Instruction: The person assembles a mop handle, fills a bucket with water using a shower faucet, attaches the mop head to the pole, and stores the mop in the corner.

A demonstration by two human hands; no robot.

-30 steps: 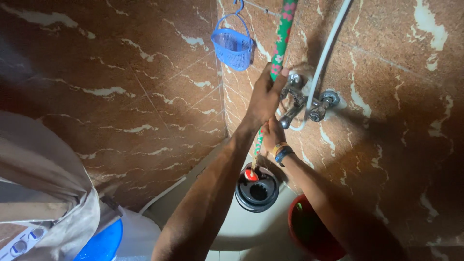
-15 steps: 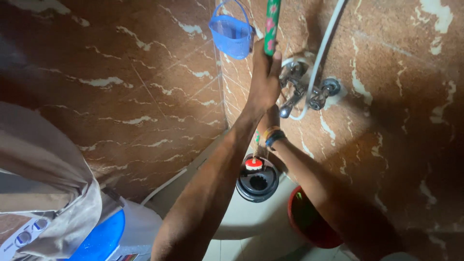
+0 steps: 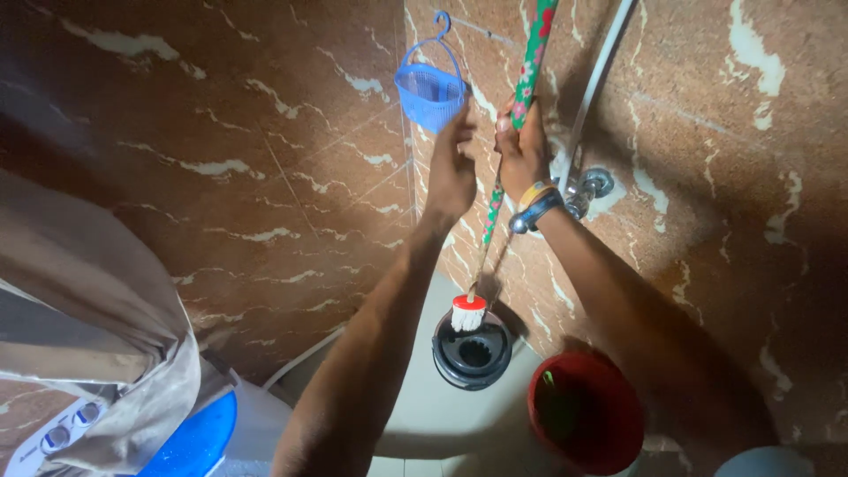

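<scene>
A mop with a green flowered handle (image 3: pixel 533 62) stands almost upright in the tiled corner. Its red and white head (image 3: pixel 468 312) hangs just above a black round spinner bucket (image 3: pixel 473 355). My right hand (image 3: pixel 523 148), with bands on the wrist, is closed around the handle in front of the wall tap. My left hand (image 3: pixel 451 170) is off the handle, just left of it, fingers apart, below a blue plastic basket (image 3: pixel 430 88) hanging on the wall.
A chrome tap (image 3: pixel 590 187) with a white hose (image 3: pixel 602 69) is fixed to the right wall. A red bucket (image 3: pixel 585 411) stands right of the black one. A blue-lidded machine (image 3: pixel 191 436) and a beige cloth (image 3: pixel 88 309) fill the lower left.
My left hand has let go of the mop handle and opened. My right hand has slid up the handle from low down, and the mop head has risen a little above the black bucket.
</scene>
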